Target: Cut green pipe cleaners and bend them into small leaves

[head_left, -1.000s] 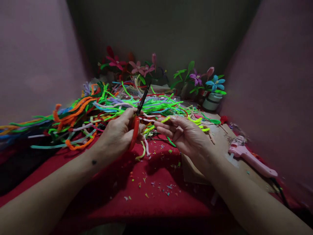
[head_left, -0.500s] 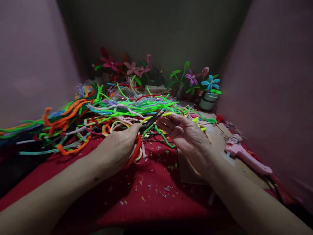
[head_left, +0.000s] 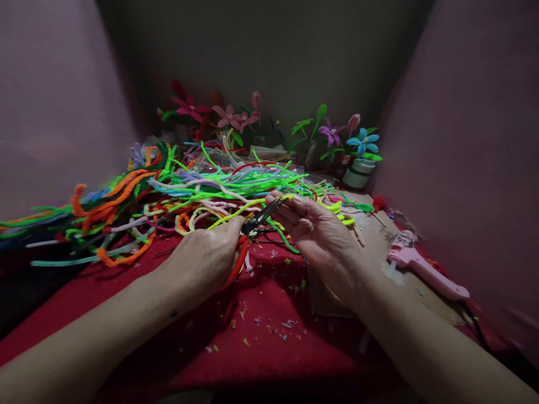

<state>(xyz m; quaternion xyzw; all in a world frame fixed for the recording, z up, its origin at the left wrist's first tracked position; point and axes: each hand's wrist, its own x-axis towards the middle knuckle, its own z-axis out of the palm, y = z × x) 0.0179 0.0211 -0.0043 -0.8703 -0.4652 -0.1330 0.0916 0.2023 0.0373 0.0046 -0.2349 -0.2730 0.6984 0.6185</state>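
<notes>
My left hand [head_left: 208,252] is closed around the red handles of a pair of scissors [head_left: 261,217]. Their dark blades point up and right, nearly together, with the tips at the fingers of my right hand [head_left: 322,235]. Palm partly up, that hand pinches a yellow pipe cleaner [head_left: 285,197] between thumb and fingertips. A yellow strand also runs down-left behind the blades; whether it joins the pinched piece I cannot tell. Just below the blades, a green pipe cleaner [head_left: 280,231] lies on the red cloth [head_left: 252,359].
Behind my hands spreads a heap of colourful pipe cleaners [head_left: 202,188]. Pipe-cleaner flowers stand at the back, including a blue one [head_left: 362,142] in a small pot [head_left: 359,174]. At right, a pink glue gun [head_left: 425,266] rests on cardboard [head_left: 379,297]. Tiny clippings dot the cloth.
The scissor blades have come closer together and moved slightly up to my right fingertips. A yellow strand now shows left of the blades. My right hand has hardly moved.
</notes>
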